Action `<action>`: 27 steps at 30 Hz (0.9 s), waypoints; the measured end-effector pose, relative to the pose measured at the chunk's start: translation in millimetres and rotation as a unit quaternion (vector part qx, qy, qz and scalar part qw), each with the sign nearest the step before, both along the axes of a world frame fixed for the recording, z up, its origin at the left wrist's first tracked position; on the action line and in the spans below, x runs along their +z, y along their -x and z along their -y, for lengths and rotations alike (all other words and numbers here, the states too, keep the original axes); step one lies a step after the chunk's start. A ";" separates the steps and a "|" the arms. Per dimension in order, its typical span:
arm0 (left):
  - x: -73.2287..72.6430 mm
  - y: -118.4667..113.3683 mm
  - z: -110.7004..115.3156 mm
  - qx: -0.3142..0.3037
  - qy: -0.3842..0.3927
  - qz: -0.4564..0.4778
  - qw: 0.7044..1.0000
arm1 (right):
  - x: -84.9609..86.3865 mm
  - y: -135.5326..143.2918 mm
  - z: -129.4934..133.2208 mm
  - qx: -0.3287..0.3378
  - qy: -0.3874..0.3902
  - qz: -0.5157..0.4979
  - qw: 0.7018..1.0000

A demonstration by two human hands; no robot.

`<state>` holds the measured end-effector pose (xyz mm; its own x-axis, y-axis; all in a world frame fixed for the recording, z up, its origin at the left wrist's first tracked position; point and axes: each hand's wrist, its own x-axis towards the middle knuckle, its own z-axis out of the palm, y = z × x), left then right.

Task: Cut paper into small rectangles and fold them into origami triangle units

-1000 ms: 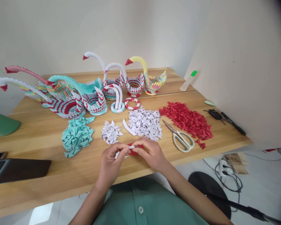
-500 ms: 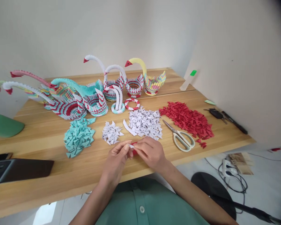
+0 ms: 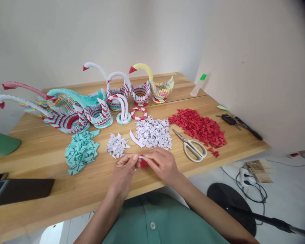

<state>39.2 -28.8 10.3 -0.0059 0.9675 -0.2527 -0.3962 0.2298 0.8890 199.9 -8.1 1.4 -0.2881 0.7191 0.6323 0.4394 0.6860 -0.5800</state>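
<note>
Near the table's front edge, my left hand (image 3: 125,169) and my right hand (image 3: 161,165) pinch a small white folded paper piece (image 3: 141,157) between them, its ends hidden by fingertips. Behind and below the fingers shows something flat and red (image 3: 144,163), mostly covered by my right hand. Just beyond my hands lie a large pile of white folded paper triangles (image 3: 154,132), a smaller whitish pile (image 3: 117,145) and a short curved chain of white pieces (image 3: 136,139). Scissors (image 3: 194,150) with pale handles rest to the right.
Several folded-paper swans (image 3: 101,112) stand along the back, beside a red-and-white paper ring (image 3: 139,113). Turquoise triangles (image 3: 82,150) are heaped at left, red triangles (image 3: 200,127) at right. A dark phone-like device (image 3: 25,191) and a green object (image 3: 3,143) sit left; keys (image 3: 230,119) lie right.
The whole scene has shifted slightly left as the head turned. My hands stay together on the white paper piece, which now lies flatter and shows edge-on between the fingertips.
</note>
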 end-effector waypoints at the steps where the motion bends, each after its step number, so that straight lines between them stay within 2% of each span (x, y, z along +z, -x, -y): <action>1: 0.7 1.3 0.3 0.011 -0.022 -0.058 0.998 | 1.4 -0.4 0.2 0.002 0.018 -0.018 1.000; 3: 3.0 3.3 2.0 0.022 -0.081 -0.184 0.979 | 5.8 -1.0 0.9 0.002 0.067 -0.053 0.996; 6: 6.4 3.0 5.9 0.011 -0.180 -0.323 0.929 | 13.5 -1.0 2.2 0.010 0.179 -0.114 0.977; 8: 6.7 0.6 8.1 -0.001 -0.211 -0.355 0.911 | 16.3 0.1 2.9 0.042 0.259 -0.174 0.949; 11: 2.5 -3.4 9.3 -0.022 -0.185 -0.303 0.935 | 15.5 2.3 3.7 0.100 0.330 -0.239 0.908; 14: -4.9 -6.1 9.1 -0.043 -0.141 -0.213 0.966 | 13.2 3.1 5.0 0.115 0.333 -0.239 0.905; 17: -10.3 -7.9 9.3 -0.049 -0.136 -0.173 0.974 | 14.6 2.0 7.8 0.106 0.297 -0.189 0.930; 21: -11.0 -9.1 9.5 -0.058 -0.154 -0.159 0.974 | 18.7 1.0 11.6 0.080 0.215 -0.117 0.966; 27: -7.4 -3.6 6.1 -0.067 -0.208 -0.230 0.948 | 17.9 -1.1 9.0 0.057 0.202 -0.124 0.970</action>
<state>42.8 -35.0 2.9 0.1066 0.9828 0.1508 0.0638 -0.1581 0.9854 201.0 -17.1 19.3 -0.2560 0.8952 0.3648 0.1871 0.4161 -0.8899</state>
